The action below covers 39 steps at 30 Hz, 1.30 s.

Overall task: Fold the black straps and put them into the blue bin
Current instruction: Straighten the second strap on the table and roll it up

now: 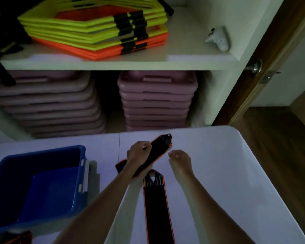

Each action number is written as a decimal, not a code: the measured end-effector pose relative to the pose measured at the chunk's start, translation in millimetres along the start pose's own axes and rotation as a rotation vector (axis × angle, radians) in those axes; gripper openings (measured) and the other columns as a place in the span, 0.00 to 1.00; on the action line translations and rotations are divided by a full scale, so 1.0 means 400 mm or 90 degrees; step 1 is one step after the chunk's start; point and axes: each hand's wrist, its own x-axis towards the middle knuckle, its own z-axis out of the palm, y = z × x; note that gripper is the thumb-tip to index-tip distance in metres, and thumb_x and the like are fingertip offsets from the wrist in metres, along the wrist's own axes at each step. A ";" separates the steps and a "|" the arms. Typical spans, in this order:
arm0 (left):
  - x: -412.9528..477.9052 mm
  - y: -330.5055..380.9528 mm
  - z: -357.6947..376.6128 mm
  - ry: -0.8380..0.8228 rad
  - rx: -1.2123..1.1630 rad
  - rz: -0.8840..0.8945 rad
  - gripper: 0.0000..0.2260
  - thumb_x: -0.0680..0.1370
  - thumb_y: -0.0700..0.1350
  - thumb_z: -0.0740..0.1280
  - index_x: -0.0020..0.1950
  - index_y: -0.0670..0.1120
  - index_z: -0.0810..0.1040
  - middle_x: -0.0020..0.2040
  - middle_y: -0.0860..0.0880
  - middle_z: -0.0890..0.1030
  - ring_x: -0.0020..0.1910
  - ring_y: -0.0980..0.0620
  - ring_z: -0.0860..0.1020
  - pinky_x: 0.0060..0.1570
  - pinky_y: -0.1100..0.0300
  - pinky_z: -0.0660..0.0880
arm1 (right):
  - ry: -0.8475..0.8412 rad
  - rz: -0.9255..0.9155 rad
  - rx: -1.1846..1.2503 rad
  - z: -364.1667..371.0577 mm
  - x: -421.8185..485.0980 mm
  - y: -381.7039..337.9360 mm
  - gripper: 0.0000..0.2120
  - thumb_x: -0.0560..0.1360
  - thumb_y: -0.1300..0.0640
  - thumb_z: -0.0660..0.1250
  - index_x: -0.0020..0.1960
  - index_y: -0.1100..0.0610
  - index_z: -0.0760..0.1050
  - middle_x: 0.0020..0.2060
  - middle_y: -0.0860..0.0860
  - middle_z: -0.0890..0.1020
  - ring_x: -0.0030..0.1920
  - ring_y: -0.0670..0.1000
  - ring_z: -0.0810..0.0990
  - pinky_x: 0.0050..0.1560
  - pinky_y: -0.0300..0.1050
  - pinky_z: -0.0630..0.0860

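A folded black strap (157, 150) with orange edging is gripped in my left hand (138, 153), held just above the white table (227, 173). My right hand (180, 158) hovers beside the strap's right edge, fingers loosely curled, holding nothing. A second black strap (156, 208) lies flat and unfolded on the table, running from its looped end between my forearms toward the near edge. The blue bin (42, 184) sits on the table at the left, open-topped, with no strap visible inside.
White shelves behind the table hold stacked yellow and orange frames (95, 27), a white controller (218, 38), and two stacks of pink trays (157, 101) below. A wooden door (271, 55) with a metal knob stands at right. A dark object (11, 237) sits at the bottom left corner.
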 end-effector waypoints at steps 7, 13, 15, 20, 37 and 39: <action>0.134 -0.016 0.082 -0.080 0.130 -0.012 0.10 0.74 0.53 0.63 0.46 0.47 0.73 0.51 0.44 0.74 0.56 0.39 0.72 0.51 0.48 0.68 | -0.016 0.085 0.005 0.043 0.103 0.057 0.13 0.66 0.42 0.68 0.44 0.50 0.82 0.38 0.45 0.82 0.42 0.50 0.80 0.49 0.47 0.77; 0.122 -0.009 0.090 -0.047 0.010 -0.079 0.05 0.74 0.48 0.66 0.49 0.53 0.77 0.51 0.50 0.80 0.56 0.47 0.75 0.58 0.51 0.68 | 0.016 0.083 0.018 0.045 0.089 0.039 0.07 0.70 0.45 0.67 0.43 0.46 0.82 0.44 0.46 0.85 0.47 0.51 0.82 0.56 0.51 0.76; 0.117 -0.007 0.076 -0.023 -0.113 -0.094 0.02 0.73 0.45 0.67 0.41 0.53 0.78 0.46 0.51 0.81 0.52 0.49 0.78 0.57 0.53 0.73 | 0.010 0.076 0.093 0.037 0.079 0.035 0.05 0.69 0.48 0.68 0.38 0.47 0.81 0.42 0.47 0.85 0.46 0.53 0.82 0.55 0.53 0.78; 0.082 0.050 0.017 -0.002 -0.310 -0.053 0.02 0.74 0.42 0.69 0.45 0.45 0.80 0.44 0.47 0.82 0.46 0.50 0.80 0.45 0.63 0.74 | 0.032 0.052 0.264 -0.008 0.047 -0.049 0.05 0.71 0.56 0.70 0.37 0.51 0.82 0.35 0.51 0.83 0.40 0.53 0.80 0.44 0.49 0.76; -0.173 0.428 -0.173 0.359 -0.328 0.388 0.23 0.75 0.42 0.68 0.69 0.46 0.69 0.67 0.53 0.72 0.66 0.64 0.68 0.62 0.77 0.63 | -0.033 -0.390 0.366 -0.250 -0.202 -0.565 0.03 0.73 0.62 0.71 0.45 0.59 0.82 0.34 0.48 0.85 0.35 0.42 0.82 0.39 0.34 0.77; -0.188 0.445 -0.197 0.345 -0.349 0.400 0.23 0.75 0.43 0.68 0.69 0.49 0.69 0.63 0.58 0.75 0.61 0.70 0.71 0.58 0.76 0.67 | -0.066 -0.398 0.353 -0.264 -0.220 -0.582 0.05 0.74 0.62 0.69 0.43 0.55 0.83 0.32 0.46 0.85 0.34 0.41 0.82 0.37 0.33 0.76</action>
